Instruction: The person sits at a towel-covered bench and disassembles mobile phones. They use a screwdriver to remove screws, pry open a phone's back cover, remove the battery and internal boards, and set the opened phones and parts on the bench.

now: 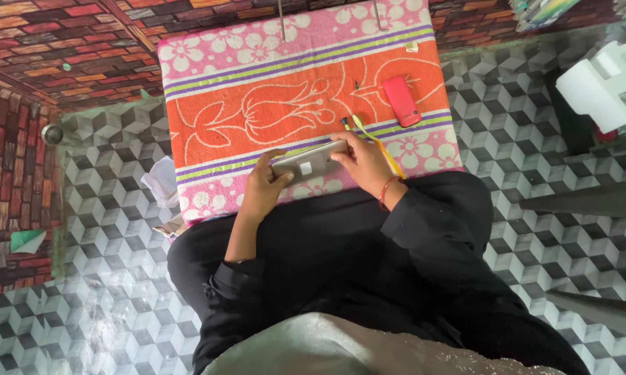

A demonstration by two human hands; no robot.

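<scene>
Seated over a floor point(535, 229) of grey cube-pattern tiles, with brick-pattern walls point(63, 42) to the left and far side, I work at a surface point(209, 187) covered by an orange and pink flowered towel point(257, 83). A white appliance point(604, 83) stands at the far right, and a crumpled white bag point(162, 182) lies on the floor by the surface's left edge. On the towel, far and to the right of my hands, rests a red keypad phone point(402, 101). A silver-grey phone point(309, 161) with a small pale square on its back is at the near edge of the surface, held flat and back-up between both hands: my left hand point(263, 191) grips its left end, thumb on top, and my right hand point(365, 163) closes over its right end, where a yellow-handled tool point(379, 147) slants under the fingers. A small dark tool point(345, 123) lies just beyond. As far as I can judge, the work is at an early stage: the back is closed and no parts lie removed.
</scene>
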